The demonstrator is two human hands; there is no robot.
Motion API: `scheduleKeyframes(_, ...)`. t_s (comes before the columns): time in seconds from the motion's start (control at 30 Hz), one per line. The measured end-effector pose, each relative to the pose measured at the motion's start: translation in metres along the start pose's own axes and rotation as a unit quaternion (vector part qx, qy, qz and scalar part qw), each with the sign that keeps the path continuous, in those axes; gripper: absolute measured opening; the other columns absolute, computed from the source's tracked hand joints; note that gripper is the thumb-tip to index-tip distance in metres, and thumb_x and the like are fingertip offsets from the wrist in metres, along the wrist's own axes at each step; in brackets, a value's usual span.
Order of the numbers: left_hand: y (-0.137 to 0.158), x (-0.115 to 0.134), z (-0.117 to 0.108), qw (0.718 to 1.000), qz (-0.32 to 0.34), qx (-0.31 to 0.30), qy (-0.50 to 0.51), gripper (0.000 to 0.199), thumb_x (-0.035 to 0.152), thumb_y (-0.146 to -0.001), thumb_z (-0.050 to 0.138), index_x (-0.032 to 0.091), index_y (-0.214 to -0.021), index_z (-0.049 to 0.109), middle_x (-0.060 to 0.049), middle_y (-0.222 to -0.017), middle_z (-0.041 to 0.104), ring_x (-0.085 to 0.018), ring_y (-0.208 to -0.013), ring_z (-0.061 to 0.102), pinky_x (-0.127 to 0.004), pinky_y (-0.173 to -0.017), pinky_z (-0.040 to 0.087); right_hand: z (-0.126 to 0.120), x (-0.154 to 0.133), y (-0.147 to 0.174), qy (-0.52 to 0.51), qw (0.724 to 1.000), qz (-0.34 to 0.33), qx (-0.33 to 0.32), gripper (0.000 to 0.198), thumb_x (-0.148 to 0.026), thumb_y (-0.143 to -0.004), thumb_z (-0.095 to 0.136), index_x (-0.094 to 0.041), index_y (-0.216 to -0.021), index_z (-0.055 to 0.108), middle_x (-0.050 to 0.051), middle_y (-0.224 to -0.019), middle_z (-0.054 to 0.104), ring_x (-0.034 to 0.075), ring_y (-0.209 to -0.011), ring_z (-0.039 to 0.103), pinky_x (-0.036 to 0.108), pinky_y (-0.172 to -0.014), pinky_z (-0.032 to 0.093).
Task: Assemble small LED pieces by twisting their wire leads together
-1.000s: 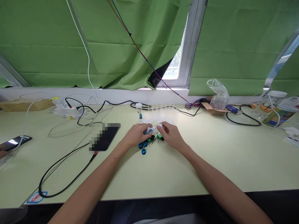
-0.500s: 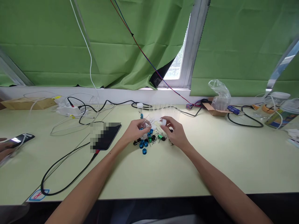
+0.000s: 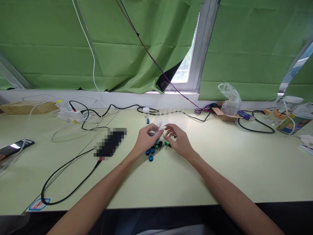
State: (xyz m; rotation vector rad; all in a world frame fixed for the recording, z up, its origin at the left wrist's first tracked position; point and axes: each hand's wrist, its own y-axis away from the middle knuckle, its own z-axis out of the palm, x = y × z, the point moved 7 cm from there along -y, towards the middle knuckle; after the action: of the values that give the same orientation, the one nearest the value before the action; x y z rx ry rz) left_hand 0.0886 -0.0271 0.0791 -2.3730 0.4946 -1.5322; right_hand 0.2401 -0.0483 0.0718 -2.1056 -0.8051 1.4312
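My left hand [image 3: 147, 137] is closed around a small clear vial [image 3: 158, 122], tilted, its upper end showing above the fingers. Close beside it, my right hand [image 3: 179, 138] has its fingers curled but apart, near the vial; no object stands out clearly between them. Under both hands lies a pile of small parts: blue round capacitors [image 3: 151, 158], a green capacitor [image 3: 167, 143] and black ones with thin metal leads. The hands hide part of this pile. Behind my left hand stands a capped vial [image 3: 146, 115] with blue parts inside.
A row of clear vials [image 3: 171, 112] stands at the back. To the left lie a blurred-out dark device [image 3: 111, 143] on a black cable, a power strip [image 3: 70, 114] and another phone [image 3: 17, 148]. At the right are a small cardboard box [image 3: 226, 116] and a plastic tub [image 3: 293, 120].
My right hand has let go of the white cap it held. Both hands have come closer together, the left one moving right with the vial. The other person's hand at far left has mostly withdrawn.
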Motion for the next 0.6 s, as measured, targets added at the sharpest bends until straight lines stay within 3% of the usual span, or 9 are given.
scheduleKeyframes(0.1,-0.002,-0.005,-0.009,0.999,0.000,0.048,0.004,0.029,0.046,-0.078,0.065,0.019,-0.075,0.054,0.001,-0.076,0.057,-0.009,-0.058,0.050,-0.021,-0.048,0.039,0.006,0.006,0.002,0.131,0.987,0.000,-0.090,0.018,-0.012,-0.084,0.059,-0.021,-0.098,0.064,0.006,-0.094,0.063,0.021,-0.092,0.055,0.037,-0.083,0.046)
scheduleKeyframes(0.23,-0.003,-0.008,-0.011,0.998,0.000,0.068,-0.001,0.030,0.047,-0.079,0.064,0.019,-0.074,0.055,0.000,-0.079,0.058,-0.010,-0.060,0.052,-0.022,-0.049,0.040,0.021,0.019,0.011,0.217,0.953,0.017,-0.210,0.018,-0.009,-0.082,0.058,-0.020,-0.093,0.069,0.008,-0.095,0.062,0.023,-0.095,0.051,0.041,-0.087,0.040)
scheduleKeyframes(0.47,-0.001,-0.008,-0.009,0.998,0.000,0.065,-0.005,0.029,0.046,-0.078,0.064,0.019,-0.076,0.056,-0.001,-0.081,0.060,-0.011,-0.064,0.053,-0.023,-0.053,0.044,0.023,0.022,0.015,0.276,0.933,0.048,-0.225,0.018,-0.010,-0.085,0.055,-0.018,-0.093,0.069,0.009,-0.093,0.061,0.023,-0.096,0.051,0.039,-0.086,0.037)
scheduleKeyframes(0.6,-0.001,-0.007,-0.008,0.998,-0.001,0.063,-0.004,0.030,0.047,-0.078,0.064,0.018,-0.076,0.055,-0.001,-0.081,0.060,-0.012,-0.065,0.054,-0.022,-0.053,0.044,0.022,0.018,0.014,0.271,0.938,0.048,-0.213,0.022,-0.014,-0.089,0.052,-0.019,-0.106,0.066,0.008,-0.095,0.060,0.024,-0.099,0.051,0.039,-0.087,0.036)
